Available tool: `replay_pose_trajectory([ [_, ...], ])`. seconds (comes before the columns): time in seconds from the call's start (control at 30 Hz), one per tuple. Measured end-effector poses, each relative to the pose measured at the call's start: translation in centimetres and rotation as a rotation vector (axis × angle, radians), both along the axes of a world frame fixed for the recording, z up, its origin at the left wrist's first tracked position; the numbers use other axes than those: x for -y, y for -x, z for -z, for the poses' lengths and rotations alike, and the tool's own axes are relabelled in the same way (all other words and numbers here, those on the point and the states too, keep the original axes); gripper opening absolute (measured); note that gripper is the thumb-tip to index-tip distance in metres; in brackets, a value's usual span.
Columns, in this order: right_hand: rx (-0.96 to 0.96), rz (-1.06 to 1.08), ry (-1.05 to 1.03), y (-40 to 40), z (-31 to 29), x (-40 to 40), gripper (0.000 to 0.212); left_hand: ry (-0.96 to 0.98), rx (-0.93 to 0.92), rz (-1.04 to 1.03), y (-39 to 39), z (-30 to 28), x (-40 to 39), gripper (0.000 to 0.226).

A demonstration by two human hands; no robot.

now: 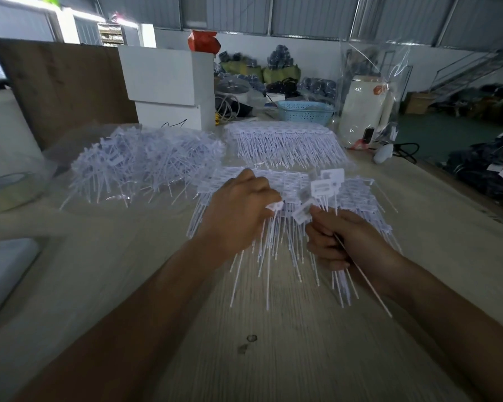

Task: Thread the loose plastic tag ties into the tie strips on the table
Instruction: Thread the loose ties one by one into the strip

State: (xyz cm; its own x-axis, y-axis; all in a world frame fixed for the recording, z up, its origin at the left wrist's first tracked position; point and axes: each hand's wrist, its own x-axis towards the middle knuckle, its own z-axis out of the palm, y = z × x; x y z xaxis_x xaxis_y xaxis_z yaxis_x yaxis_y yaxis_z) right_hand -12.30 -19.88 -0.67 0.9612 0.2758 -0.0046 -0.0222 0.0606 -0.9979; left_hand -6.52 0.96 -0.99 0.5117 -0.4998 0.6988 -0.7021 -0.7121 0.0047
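A tangled heap of loose white plastic tag ties (146, 166) lies at the table's left back. Nearer me, a flat strip of threaded ties (357, 198) spreads across the middle, its thin tails pointing toward me. My left hand (238, 216) rests on this strip and pinches one tie head between thumb and fingers. Just to the right, my right hand (343, 242) is closed around a small bunch of loose ties (325, 187), their flat heads sticking up above the fist and one long tail trailing down past my wrist. A second finished strip (285, 140) lies behind.
White boxes (166, 82) and a brown board (61, 88) stand at the back left. A blue basket (305, 111), a white appliance in clear plastic (366, 111) and a tape roll (9, 192) ring the wooden table (273, 358).
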Motion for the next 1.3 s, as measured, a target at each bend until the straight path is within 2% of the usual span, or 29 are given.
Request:
replay_pose_trajectory([
  [0.07,0.009,-0.013,-0.010,-0.1,-0.2,0.1,0.042,0.059,-0.099,-0.047,-0.6,0.0,-0.8,0.024],
  [0.17,0.020,0.043,-0.023,-0.4,0.0,0.3,0.044,0.209,-0.282,-0.004,-1.0,0.2,-1.2,0.021],
  [0.3,0.058,0.093,-0.016,-0.9,0.5,0.6,0.038,0.329,-0.287,0.043,0.1,0.3,0.2,0.020],
  [0.43,0.101,0.132,0.011,-1.2,0.8,0.6,0.033,0.361,-0.293,0.094,1.0,0.3,1.5,0.022],
  [0.57,0.074,0.179,-0.012,-1.2,1.1,0.4,0.028,0.406,-0.360,0.207,1.3,0.5,2.2,0.020],
  [0.73,0.064,0.164,-0.027,-1.2,0.9,0.1,0.026,0.479,-0.387,0.239,1.1,0.6,2.3,0.018],
  [0.8,0.085,0.140,0.023,-1.0,0.8,0.0,0.025,0.477,-0.395,0.224,1.0,0.5,2.3,0.018],
  [0.9,0.082,0.174,0.104,-0.8,0.8,-0.2,0.028,0.410,-0.429,0.235,1.0,0.6,2.5,0.030],
  [1.07,0.034,0.242,0.068,-1.1,1.0,0.0,0.029,0.339,-0.462,0.294,1.2,1.0,2.4,0.051],
  [1.17,0.027,0.184,-0.028,-1.0,0.9,0.0,0.029,0.327,-0.357,0.248,1.3,1.1,2.4,0.040],
  [1.23,0.035,0.155,-0.040,-1.0,1.0,0.0,0.029,0.307,-0.287,0.198,1.0,1.1,2.2,0.029],
  [1.3,0.044,0.163,-0.020,-0.9,0.9,0.0,0.029,0.268,-0.240,0.147,0.7,1.1,2.0,0.028],
])
